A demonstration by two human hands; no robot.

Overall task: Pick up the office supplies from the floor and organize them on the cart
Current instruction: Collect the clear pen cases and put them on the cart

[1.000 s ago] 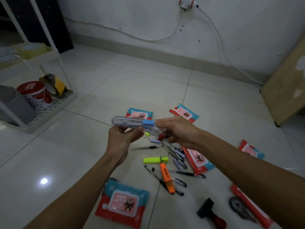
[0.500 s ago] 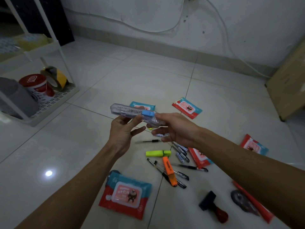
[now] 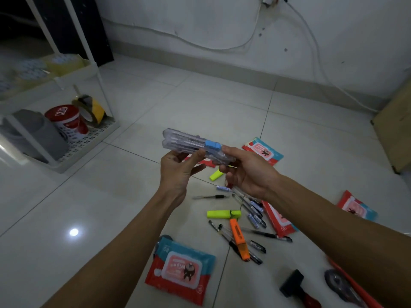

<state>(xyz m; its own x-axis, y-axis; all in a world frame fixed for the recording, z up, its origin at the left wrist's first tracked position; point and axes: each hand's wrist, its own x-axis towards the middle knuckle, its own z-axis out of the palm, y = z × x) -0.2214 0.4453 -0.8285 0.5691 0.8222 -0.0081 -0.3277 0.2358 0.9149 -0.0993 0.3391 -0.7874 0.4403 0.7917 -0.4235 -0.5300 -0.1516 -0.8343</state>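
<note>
Between both hands: clear pen case (blue clip), raised
Left hand: fingers pinching case
Right hand: gripping case end
Below hands: pens, floor

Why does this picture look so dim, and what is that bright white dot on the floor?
Head view: the room is dimly lit, so colours look muted; the dot is glare, a light reflected in the glossy floor tiles. The wide lens bends the wall base, and the cart at the left edge looks soft and blurred.
</note>
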